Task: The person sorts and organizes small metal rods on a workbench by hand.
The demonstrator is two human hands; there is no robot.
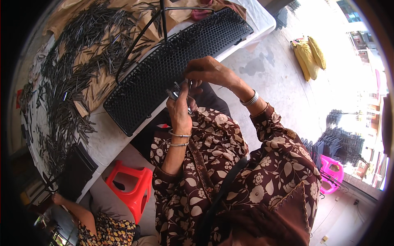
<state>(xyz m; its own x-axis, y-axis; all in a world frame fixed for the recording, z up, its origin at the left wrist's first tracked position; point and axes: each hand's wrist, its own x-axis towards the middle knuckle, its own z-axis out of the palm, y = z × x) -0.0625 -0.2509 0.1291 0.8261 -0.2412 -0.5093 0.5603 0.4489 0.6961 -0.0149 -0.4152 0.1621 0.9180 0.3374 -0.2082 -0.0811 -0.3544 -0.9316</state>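
My left hand (179,110) is closed around a small bunch of slim, shiny metal strips (174,93), whose ends stick out past the fingers. Right above it, my right hand (209,73) bends down with fingertips pinched together at the strips; what lies between them is too small to make out. Both hands are over my lap, at the near edge of a long black rack (164,69) full of honeycomb holes. Thin pieces stand in some holes along its far side and ends. A black wire frame (163,20) rises from the rack.
Loose dark strips (90,49) lie heaped on brown paper across the white-covered table (102,131). A red stool (131,186) stands at lower left, near another person's arm (78,213). Yellow sacks (305,57), a pink stool (331,174) and stacked black racks (338,145) are to the right.
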